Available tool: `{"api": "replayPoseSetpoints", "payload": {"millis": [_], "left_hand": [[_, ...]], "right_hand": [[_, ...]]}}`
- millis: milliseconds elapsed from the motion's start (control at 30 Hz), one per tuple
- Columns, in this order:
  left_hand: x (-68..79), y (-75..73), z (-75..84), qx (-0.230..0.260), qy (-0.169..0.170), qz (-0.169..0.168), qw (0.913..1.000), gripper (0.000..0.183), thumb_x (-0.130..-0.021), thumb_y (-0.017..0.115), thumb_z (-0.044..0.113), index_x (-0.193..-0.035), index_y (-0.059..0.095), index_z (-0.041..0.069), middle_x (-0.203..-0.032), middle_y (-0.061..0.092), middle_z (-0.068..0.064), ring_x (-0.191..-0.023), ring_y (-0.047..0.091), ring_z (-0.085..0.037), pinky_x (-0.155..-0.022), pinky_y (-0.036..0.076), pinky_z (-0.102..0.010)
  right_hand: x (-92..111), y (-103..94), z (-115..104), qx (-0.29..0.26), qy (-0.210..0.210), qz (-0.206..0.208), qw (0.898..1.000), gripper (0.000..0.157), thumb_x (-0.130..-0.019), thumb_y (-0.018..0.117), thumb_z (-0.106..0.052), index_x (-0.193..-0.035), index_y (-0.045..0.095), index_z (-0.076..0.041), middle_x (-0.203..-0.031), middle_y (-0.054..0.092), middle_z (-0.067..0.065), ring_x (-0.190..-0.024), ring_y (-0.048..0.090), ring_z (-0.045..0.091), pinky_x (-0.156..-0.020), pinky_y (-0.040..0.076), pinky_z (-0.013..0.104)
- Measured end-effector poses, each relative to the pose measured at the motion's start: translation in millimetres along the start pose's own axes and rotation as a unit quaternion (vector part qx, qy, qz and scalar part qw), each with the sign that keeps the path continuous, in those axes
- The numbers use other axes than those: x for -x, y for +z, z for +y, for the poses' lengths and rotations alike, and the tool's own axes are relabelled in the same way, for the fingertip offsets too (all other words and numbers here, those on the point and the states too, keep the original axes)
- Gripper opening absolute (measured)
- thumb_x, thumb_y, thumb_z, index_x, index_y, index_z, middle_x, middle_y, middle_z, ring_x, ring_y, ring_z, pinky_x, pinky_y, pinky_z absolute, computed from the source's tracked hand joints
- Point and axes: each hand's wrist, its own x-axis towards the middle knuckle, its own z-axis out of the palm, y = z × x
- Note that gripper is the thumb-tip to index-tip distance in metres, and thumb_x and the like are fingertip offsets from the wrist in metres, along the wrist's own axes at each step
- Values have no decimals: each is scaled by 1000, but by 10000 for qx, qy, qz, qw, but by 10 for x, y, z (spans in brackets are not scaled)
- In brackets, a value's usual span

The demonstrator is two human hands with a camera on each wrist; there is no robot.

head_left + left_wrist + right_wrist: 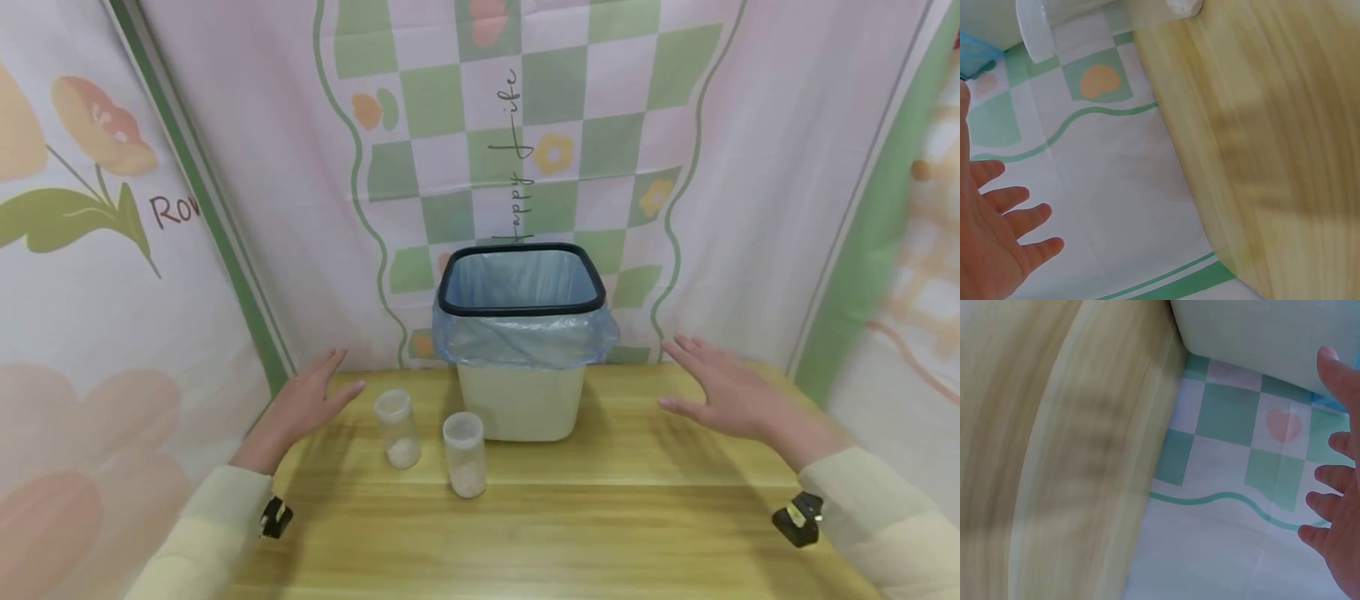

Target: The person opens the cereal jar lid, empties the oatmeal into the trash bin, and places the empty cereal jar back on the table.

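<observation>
Two clear plastic canisters stand upright on the wooden table, the left canister [397, 429] a little farther back than the right canister [465, 457]. Each has something pale at its bottom; what it is cannot be made out. Behind them is a cream trash bin [525, 404], lined with a blue plastic bag [525, 337] under a black rim [522, 311]. My left hand [307, 404] hovers left of the canisters, fingers extended, touching nothing. Over the table's right side, my right hand [731, 396] is held out likewise, apart from the bin and holding nothing.
The wooden table [555, 533] ends at a patterned curtain [285, 208] close behind the bin. More curtain hangs along both sides. A small black device [799, 518] sits at the right wrist, and another black device [276, 517] at the left.
</observation>
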Motion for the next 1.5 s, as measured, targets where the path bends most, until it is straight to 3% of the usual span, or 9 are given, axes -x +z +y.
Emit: {"api": "replayPoseSetpoints", "payload": {"millis": [233,400,700,967,1267,1500], "left_hand": [[202,76,5,262,78,56,9996,80,-97,48,56,-149,30,-2,-150,33,-25,-134,34,-45,-108,28,-57],[343,120,64,465,-39,111,9988,77,-97,52,52,-148,32,-2,-149,35,-26,-132,35,-47,-106,28,-60],[532,244,193,612,134,284,9976,72,-95,57,50,-143,42,-2,-143,44,-25,-129,41,-45,-105,32,-59],[622,323,331,1010,83,347,9943,64,-93,64,43,-135,51,-4,-131,55,-25,-111,58,-40,-90,49,-54],[645,475,484,1371,310,62,9901,50,-91,68,35,-122,62,-4,-116,65,-21,-102,64,-35,-81,55,-45],[617,691,592,1868,452,-409,9805,57,-92,66,41,-127,59,-3,-122,63,-18,-107,62,-31,-86,53,-46]], "right_hand": [[114,68,-93,-87,-309,217,9993,85,-89,67,-47,-148,33,3,-147,29,35,-131,29,55,-100,28,68],[196,121,-205,-172,-342,280,9989,81,-89,68,-45,-147,36,1,-146,34,33,-130,33,53,-100,30,67],[308,253,-407,-395,-368,270,9982,80,-89,67,-47,-145,39,2,-147,36,28,-130,37,49,-101,32,64],[319,391,-572,-462,-817,577,9939,73,-89,70,-40,-142,43,3,-141,46,25,-125,45,46,-98,37,62],[281,538,-762,-483,-1171,843,9884,71,-86,73,-37,-139,47,4,-138,50,22,-121,51,41,-97,40,58],[209,641,-904,-702,-1180,757,9876,70,-89,70,-38,-140,45,2,-138,51,21,-122,51,40,-98,41,55]]}}
